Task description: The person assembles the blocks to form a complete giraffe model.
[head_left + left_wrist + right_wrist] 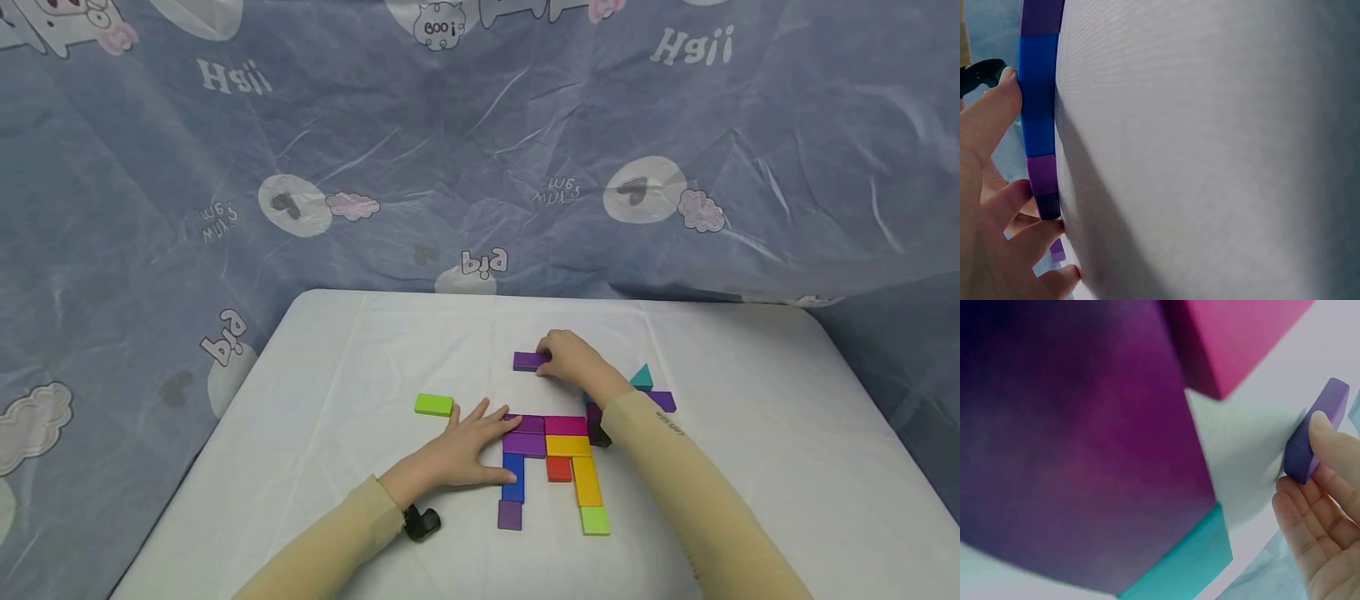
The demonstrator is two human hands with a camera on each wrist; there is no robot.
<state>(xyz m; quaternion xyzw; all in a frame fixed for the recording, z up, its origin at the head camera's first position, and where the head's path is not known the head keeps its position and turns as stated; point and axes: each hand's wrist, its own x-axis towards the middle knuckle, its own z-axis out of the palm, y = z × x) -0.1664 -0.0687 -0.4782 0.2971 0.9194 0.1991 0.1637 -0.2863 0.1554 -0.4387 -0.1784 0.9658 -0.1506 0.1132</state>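
My right hand pinches one end of a purple block at the back of the table; the right wrist view shows thumb and fingers on either side of it. Spread over the left side of a flat block figure is my left hand. Its thumb touches a blue block, seen also in the left wrist view, and its fingertips reach two purple blocks. Beside these lie a magenta block, a yellow block, a red block and an orange block.
A light green block lies left of the figure. Behind my right forearm are a teal triangle and another purple block, partly hidden. A small purple block and a green one end the figure's legs.
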